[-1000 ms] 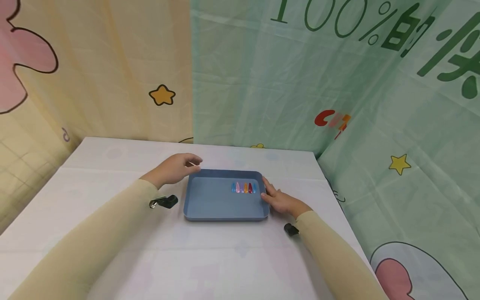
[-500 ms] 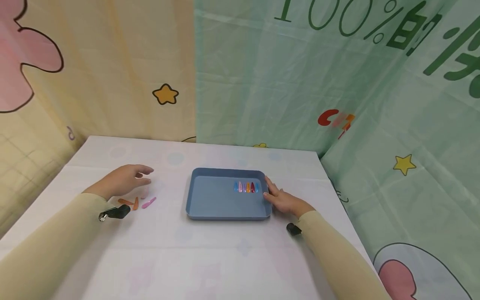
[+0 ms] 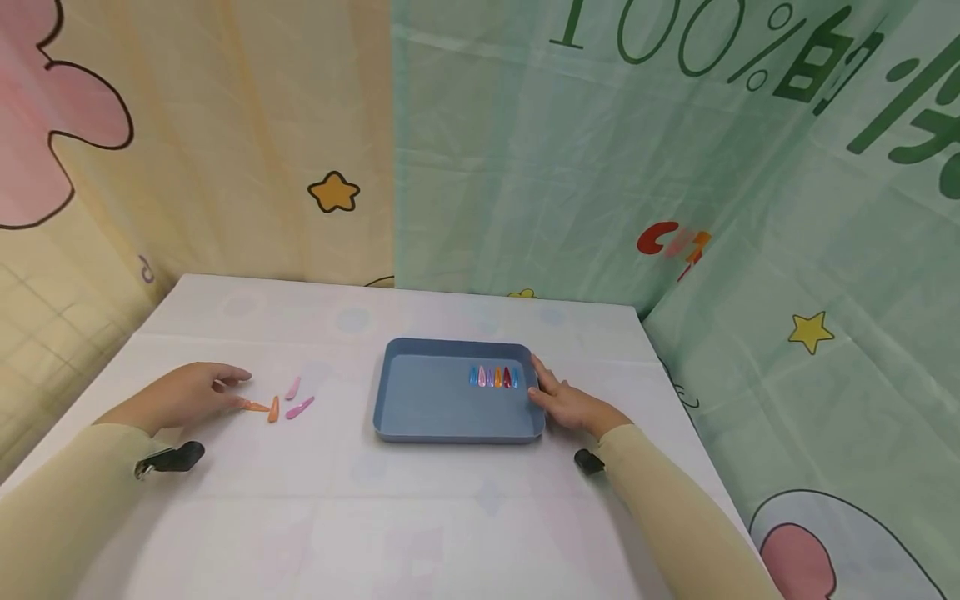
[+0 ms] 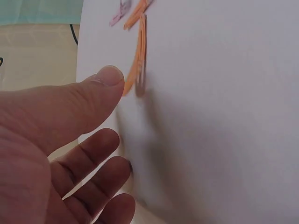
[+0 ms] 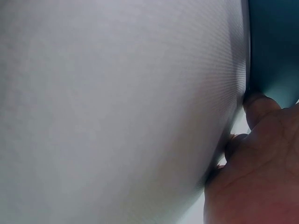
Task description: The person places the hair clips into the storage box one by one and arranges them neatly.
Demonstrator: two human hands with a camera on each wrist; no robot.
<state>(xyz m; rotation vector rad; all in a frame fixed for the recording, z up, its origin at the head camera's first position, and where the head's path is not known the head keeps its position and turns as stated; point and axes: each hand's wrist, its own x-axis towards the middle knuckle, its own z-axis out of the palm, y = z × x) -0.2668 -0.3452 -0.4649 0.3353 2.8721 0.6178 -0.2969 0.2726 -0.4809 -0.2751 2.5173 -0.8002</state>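
In the head view, my left hand [image 3: 187, 396] is over the left side of the table beside an orange hair clip [image 3: 256, 407]. The left wrist view shows my thumb [image 4: 110, 77] at that clip's end, the other visible fingers loosely bent and apart from it. Another orange hair clip [image 3: 273, 409] and two pink ones, an upper clip [image 3: 292, 388] and a lower clip [image 3: 300, 407], lie nearby. At right, my right hand [image 3: 573, 407] holds the right edge of a blue-grey tray [image 3: 442, 408], thumb at the rim. A row of coloured hair clips [image 3: 494, 377] lies inside it.
A white cloth covers the table [image 3: 420, 517]. Printed fabric curtains [image 3: 510, 167] stand behind it and on both sides. The stretch of table between the loose clips and the tray separates them.
My left hand has moved left and down from the tray's upper left corner to the loose clips, uncovering the pink ones. My right hand stays on the tray's edge.
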